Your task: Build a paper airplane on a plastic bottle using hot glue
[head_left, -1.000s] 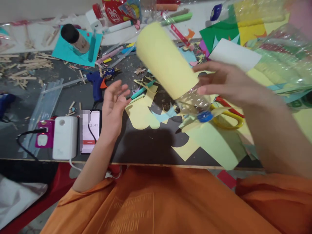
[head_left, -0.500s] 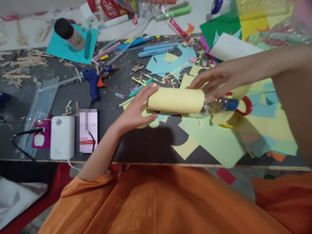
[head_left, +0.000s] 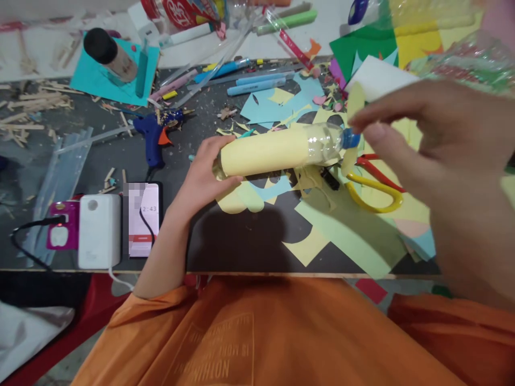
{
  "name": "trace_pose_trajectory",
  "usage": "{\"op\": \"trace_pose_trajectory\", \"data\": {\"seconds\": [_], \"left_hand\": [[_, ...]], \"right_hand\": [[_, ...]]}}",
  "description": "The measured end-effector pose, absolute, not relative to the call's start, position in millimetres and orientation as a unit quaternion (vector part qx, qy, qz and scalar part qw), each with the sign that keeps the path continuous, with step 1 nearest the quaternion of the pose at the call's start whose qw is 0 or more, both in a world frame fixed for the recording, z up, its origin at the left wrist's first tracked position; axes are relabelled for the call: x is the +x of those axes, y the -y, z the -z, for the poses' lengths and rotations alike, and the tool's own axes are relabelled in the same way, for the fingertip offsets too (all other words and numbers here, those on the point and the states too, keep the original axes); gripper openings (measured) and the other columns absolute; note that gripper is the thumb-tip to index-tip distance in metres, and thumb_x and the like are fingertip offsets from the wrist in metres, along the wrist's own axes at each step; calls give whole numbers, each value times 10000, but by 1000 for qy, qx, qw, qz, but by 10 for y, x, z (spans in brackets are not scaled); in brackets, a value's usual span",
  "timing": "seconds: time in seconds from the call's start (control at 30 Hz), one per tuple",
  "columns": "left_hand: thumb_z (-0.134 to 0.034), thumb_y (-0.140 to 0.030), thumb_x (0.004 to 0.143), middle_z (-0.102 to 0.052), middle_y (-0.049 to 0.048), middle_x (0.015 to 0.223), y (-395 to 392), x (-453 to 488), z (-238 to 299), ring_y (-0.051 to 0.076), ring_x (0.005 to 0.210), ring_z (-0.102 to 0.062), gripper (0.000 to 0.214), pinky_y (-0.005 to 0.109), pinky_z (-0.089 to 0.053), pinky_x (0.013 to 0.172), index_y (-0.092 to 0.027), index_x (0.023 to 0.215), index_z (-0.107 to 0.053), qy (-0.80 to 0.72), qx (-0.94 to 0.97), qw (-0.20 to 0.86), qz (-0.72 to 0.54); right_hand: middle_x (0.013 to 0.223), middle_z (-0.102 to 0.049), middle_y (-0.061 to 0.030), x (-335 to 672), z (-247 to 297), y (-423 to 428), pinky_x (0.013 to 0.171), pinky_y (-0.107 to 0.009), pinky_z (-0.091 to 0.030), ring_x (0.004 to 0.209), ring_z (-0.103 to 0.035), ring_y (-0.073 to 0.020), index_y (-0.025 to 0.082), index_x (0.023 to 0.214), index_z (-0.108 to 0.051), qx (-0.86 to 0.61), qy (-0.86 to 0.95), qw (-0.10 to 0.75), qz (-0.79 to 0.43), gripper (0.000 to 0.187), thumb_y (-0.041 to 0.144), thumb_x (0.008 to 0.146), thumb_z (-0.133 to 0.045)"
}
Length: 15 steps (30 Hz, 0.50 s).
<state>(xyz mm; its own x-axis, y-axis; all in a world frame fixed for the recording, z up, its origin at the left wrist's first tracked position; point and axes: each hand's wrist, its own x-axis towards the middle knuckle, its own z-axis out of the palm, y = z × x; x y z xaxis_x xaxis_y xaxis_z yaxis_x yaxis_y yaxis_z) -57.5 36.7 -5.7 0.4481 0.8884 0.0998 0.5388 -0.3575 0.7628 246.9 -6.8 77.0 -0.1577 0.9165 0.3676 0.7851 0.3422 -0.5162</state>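
A clear plastic bottle (head_left: pixel 322 145) is held on its side just above the desk (head_left: pixel 241 241). Its base end is clamped in the left hand (head_left: pixel 203 174), with the fingers curled round it from below and behind. Gripped at that one end, the rest of the bottle is left free, and the yellow paper (head_left: pixel 265 153) wrapped round its body is exposed along the top. The blue cap (head_left: pixel 351 138) is pointed toward the right hand (head_left: pixel 434 139), which is raised close to the camera with thumb and fingers drawn toward each other just beside the cap. Whether anything is pinched there, or the cap touched, cannot be told: the hand is blurred, and a yellow scrap (head_left: pixel 355 102) seen at its fingertips may be held or may merely lie behind. Under the right hand's fingertips, scissors (head_left: pixel 376 187) are laid on paper offcuts (head_left: pixel 350 236), seemingly within easy reach of that hand. Beyond the left hand a glue gun (head_left: pixel 151 139) is lying on the desk, and to that hand's outer side a phone (head_left: pixel 145 217) is laid flat, its screen partly blurred out. The bottle's base is hidden by the left fingers, the seam of the wrap cannot be made out, and much of the desk's far right is covered by the right hand and forearm.
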Motion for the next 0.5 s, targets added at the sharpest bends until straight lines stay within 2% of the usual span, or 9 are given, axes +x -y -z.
{"op": "trace_pose_trajectory", "data": {"seconds": [0.03, 0.1, 0.17, 0.23, 0.3, 0.43, 0.5], "left_hand": [[-773, -462, 700, -514, 73, 1354, -369, -582, 50, 300, 1288, -482, 658, 440, -441, 1087, -313, 1291, -523, -463, 776, 340, -262], [-773, -458, 698, -517, 69, 1354, -368, -592, 38, 294, 1272, -496, 655, 417, -478, 1049, -309, 1288, -531, -473, 763, 352, -264], [-779, -455, 689, -517, 72, 1353, -367, -599, 26, 294, 1259, -507, 662, 402, -510, 1008, -299, 1285, -537, -481, 753, 362, -265], [-783, -454, 679, -512, 77, 1356, -369, -609, 12, 295, 1254, -510, 671, 399, -524, 990, -288, 1283, -542, -487, 746, 370, -262], [-787, -460, 669, -511, 79, 1359, -375, -617, -9, 296, 1253, -510, 675, 404, -524, 995, -280, 1274, -549, -489, 745, 374, -257], [-781, -451, 677, -530, 76, 1343, -382, -613, -82, 290, 1251, -515, 659, 406, -514, 1009, -270, 1270, -557, -470, 759, 383, -237], [-770, -434, 693, -540, 73, 1340, -380, -596, -116, 288, 1254, -515, 644, 400, -513, 1007, -274, 1279, -555, -460, 766, 387, -227]], "right_hand": [[920, -726, -32, 2480, -705, 162, 838, -495, -555, 941, -696, -254, 322, 927, -691, -583, 738, 328, -94, 234, 455, 937, -499], [848, -692, -59, 2520, -534, 279, 764, -471, -564, 862, -695, -260, 304, 973, -676, -579, 698, 418, -61, 205, 437, 920, -529], [882, -672, -92, 2567, -353, 320, 717, -466, -555, 802, -687, -261, 259, 1000, -662, -605, 626, 489, -61, 218, 419, 906, -548], [911, -673, -103, 2610, -202, 321, 723, -466, -550, 830, -687, -269, 254, 993, -640, -633, 595, 488, -84, 219, 429, 900, -547], [1037, -677, -122, 2652, -93, 309, 773, -463, -547, 946, -685, -278, 260, 1040, -611, -637, 587, 487, -113, 255, 454, 880, -570], [1298, -607, -144, 2729, 14, 301, 942, -499, -502, 1184, -619, -279, 302, 1269, -502, -612, 602, 463, -221, 429, 533, 908, -505], [1399, -537, -144, 2736, -3, 321, 1009, -519, -461, 1285, -551, -283, 326, 1358, -439, -612, 623, 441, -206, 477, 519, 925, -490]]}}
